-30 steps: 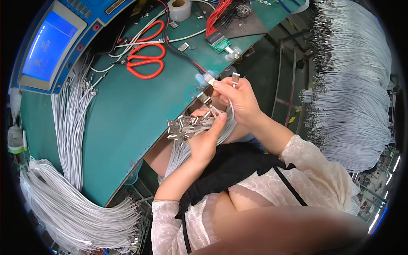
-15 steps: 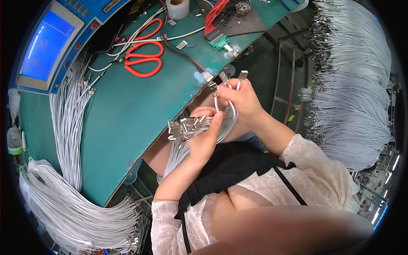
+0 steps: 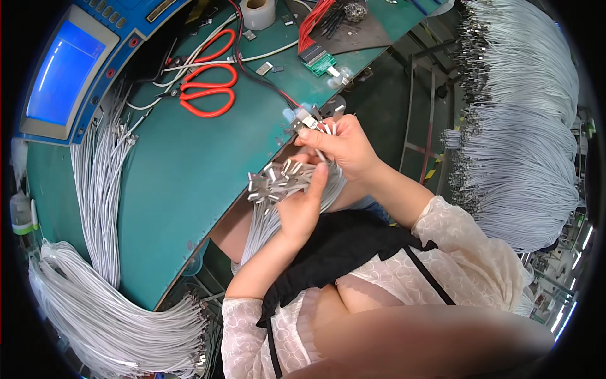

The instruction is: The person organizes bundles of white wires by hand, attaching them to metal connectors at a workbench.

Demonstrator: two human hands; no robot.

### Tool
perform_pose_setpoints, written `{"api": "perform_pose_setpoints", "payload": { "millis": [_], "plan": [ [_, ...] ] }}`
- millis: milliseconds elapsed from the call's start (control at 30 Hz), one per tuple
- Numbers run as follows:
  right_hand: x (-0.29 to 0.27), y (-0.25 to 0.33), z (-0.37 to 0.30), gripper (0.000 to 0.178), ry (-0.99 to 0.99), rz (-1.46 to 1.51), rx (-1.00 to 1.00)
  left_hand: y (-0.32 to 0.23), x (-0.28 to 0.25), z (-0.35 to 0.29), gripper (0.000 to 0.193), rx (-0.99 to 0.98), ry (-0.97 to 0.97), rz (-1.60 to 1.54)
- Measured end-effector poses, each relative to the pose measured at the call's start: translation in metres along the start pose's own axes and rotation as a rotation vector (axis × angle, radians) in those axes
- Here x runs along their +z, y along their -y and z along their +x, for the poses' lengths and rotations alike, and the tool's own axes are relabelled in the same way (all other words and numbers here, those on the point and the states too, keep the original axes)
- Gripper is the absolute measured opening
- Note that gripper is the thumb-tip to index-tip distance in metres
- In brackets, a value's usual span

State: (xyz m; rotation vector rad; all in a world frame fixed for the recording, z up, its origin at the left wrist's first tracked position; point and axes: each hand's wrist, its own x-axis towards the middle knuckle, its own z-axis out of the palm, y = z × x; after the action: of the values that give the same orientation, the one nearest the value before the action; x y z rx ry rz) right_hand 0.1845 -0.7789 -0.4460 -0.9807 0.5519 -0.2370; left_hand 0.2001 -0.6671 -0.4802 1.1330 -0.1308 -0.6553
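Note:
My left hand (image 3: 302,207) is closed round a thick bundle of white USB cables (image 3: 273,183), whose metal plugs fan out beside the table's front edge. The cables hang down over my lap. Just above it, my right hand (image 3: 351,149) grips a few more white USB cables, with their metal plugs (image 3: 339,111) sticking up past the fingers. One of these plugs is held close to a small white connector (image 3: 308,119) fixed at the table edge on red and black wires. Whether the two touch is hard to tell.
On the green table (image 3: 170,170) lie red-handled scissors (image 3: 208,101), a green circuit board (image 3: 320,63) with red wires and a tape roll (image 3: 259,12). A blue tester (image 3: 69,69) stands far left. White cable bundles lie left (image 3: 98,208), lower left (image 3: 120,309) and right (image 3: 517,126).
My right hand has shifted slightly left and down, bringing a plug up to the connector at the table edge. My left hand keeps its hold on the bundle.

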Motion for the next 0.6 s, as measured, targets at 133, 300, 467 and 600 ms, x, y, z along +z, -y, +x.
{"api": "perform_pose_setpoints", "payload": {
  "millis": [133,300,467,600],
  "plan": [
    [-0.015,-0.010,-0.002,0.015,-0.053,-0.034,-0.016,0.004,-0.004,0.000,0.017,0.060,-0.006,0.127],
    [-0.022,-0.004,-0.002,0.013,-0.048,-0.067,-0.031,0.001,-0.007,0.005,0.019,0.031,0.032,0.031],
    [-0.026,-0.007,0.002,0.013,-0.106,-0.036,-0.012,0.000,-0.005,0.007,0.019,-0.049,-0.044,0.007],
    [-0.017,-0.008,0.006,0.013,-0.090,0.022,-0.037,0.000,-0.003,0.009,0.021,-0.112,-0.075,-0.080]
  ]
}}
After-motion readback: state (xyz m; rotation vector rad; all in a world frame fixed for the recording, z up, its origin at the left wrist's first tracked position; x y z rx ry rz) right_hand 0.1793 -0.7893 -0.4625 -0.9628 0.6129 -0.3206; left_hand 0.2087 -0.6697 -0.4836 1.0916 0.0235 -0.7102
